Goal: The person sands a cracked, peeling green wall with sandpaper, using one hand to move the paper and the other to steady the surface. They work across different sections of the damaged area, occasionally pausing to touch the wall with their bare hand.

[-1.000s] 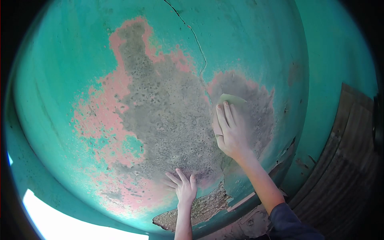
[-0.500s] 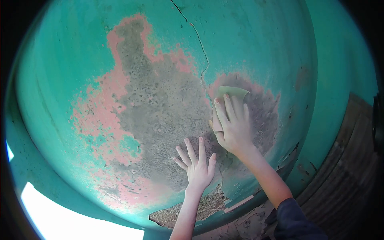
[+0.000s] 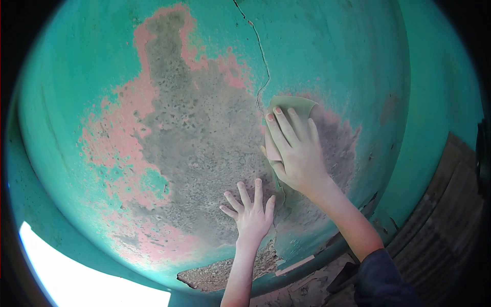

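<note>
My right hand (image 3: 299, 153) presses a greenish-grey sheet of sandpaper (image 3: 294, 104) against a worn patch of wall, just right of a crack. Its fingers lie over the sheet, whose folded pale edge shows by the thumb. Lower and to the left, my left hand (image 3: 253, 217) rests with spread fingers against the bare grey area (image 3: 204, 148) and holds nothing. Around both hands, the curved green wall (image 3: 327, 46) has lost paint, leaving grey plaster fringed by pink undercoat (image 3: 115, 138).
A thin crack (image 3: 262, 51) runs down the wall from the top. Below my left hand, a broken edge exposes rough plaster (image 3: 225, 273). Dark corrugated sheeting (image 3: 434, 230) stands at the lower right, and bright light (image 3: 92, 276) shows at the lower left.
My right hand and the sandpaper have shifted a little up and left over the worn patch. My left hand stays nearly in place, while the view has shifted slightly.
</note>
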Available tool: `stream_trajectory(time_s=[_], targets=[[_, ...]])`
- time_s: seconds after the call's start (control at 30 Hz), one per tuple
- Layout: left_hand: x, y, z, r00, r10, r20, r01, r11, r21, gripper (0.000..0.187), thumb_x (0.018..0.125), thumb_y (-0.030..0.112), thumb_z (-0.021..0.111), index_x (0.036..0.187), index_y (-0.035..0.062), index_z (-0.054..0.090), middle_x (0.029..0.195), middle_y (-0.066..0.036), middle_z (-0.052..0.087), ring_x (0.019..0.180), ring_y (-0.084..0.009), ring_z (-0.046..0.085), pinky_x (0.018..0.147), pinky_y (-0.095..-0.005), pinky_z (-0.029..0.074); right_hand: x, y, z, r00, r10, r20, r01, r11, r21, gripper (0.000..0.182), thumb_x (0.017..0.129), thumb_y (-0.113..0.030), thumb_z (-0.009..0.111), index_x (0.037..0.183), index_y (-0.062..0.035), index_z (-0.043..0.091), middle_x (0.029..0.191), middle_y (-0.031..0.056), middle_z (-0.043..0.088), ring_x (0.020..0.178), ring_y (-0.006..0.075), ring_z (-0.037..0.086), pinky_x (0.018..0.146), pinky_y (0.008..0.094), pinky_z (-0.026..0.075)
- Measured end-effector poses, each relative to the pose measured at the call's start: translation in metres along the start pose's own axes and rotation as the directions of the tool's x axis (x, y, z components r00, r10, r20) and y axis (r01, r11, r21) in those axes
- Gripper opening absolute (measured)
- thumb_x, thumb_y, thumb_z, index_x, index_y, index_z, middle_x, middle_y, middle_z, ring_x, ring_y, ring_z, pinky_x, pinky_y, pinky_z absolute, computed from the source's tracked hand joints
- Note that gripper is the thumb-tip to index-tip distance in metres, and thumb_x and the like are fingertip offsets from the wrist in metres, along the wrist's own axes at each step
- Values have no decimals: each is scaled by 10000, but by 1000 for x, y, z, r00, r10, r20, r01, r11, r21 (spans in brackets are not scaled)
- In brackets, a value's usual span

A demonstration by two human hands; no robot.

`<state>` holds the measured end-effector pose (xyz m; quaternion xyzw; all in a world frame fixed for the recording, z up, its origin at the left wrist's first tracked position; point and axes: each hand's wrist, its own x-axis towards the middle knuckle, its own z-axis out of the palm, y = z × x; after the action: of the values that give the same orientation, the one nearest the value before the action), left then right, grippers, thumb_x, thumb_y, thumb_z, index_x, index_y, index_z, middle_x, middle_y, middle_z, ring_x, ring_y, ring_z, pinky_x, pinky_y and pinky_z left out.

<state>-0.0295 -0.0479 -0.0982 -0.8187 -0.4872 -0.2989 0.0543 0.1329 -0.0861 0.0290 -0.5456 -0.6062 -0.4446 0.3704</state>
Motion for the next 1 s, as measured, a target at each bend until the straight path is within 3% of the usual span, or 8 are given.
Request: stream_trajectory(time_s=[0.07,0.17,0.27,0.33,0.7,0.77,0.83,1.0], targets=[[0,-3,4,1000,9,-5,-9,1000,-9,749,1020,578,453,1634,203,245,1660,-317,67,1457,-665,-82,1074,-817,-61,-12,0,-9,986,38,163,-39,999,3,788,862,-282,692,1575,-137,388,1623,91,368,1487,343,343,1174,645,251],[-3,-7,15,990,41,-137,-43,999,-14,665,1019,575,467,1606,294,331,1651,-251,208,1463,-657,37,1059,-846,7,-28,0,-8,982,28,186,-29,1000,2,813,843,-256,704,1578,-127,379,1628,88,359,1498,335,327,1186,624,250],[-2,-5,11,990,32,-138,-32,999,0,655,1021,573,465,1603,301,340,1650,-248,218,1469,-647,36,1070,-832,-21,-3,2,-6,996,-11,92,9,1000,18,816,847,-248,700,1581,-116,369,1633,88,351,1504,340,316,1183,626,254],[-2,-2,3,1000,-1,-11,1,1000,-25,712,1022,561,453,1621,212,295,1659,-305,105,1472,-645,-56,1092,-793,-82,-1,1,-6,995,-8,103,4,999,39,809,849,-248,698,1578,-114,374,1632,90,353,1504,341,315,1181,627,257],[-2,-2,3,1000,-13,-17,12,1000,-17,700,1023,559,458,1622,235,298,1665,-294,109,1478,-636,-60,1099,-784,-84,6,-6,-5,998,-13,66,6,995,99,786,850,-213,690,1565,-87,390,1632,98,353,1496,335,331,1171,614,283],[-2,-3,6,1000,-25,7,25,999,-27,696,1023,559,458,1621,239,299,1665,-293,109,1477,-637,-60,1099,-783,-85,-9,-4,-3,990,11,141,-22,997,76,787,843,-198,685,1563,-80,390,1634,91,353,1493,330,338,1176,608,278],[-3,-7,17,984,26,-175,-33,999,-37,622,1018,563,476,1582,314,387,1646,-232,252,1477,-634,52,1077,-824,-27,-21,-3,-2,990,5,138,-14,998,66,786,841,-191,681,1562,-77,391,1633,89,355,1493,326,339,1177,602,281],[-3,-8,20,980,25,-196,-29,999,-20,624,1019,564,474,1584,316,383,1645,-232,255,1479,-631,54,1079,-820,-34,16,-3,-15,995,-37,88,35,999,24,752,858,-175,643,1561,-79,394,1631,85,362,1486,301,358,1168,591,301]])
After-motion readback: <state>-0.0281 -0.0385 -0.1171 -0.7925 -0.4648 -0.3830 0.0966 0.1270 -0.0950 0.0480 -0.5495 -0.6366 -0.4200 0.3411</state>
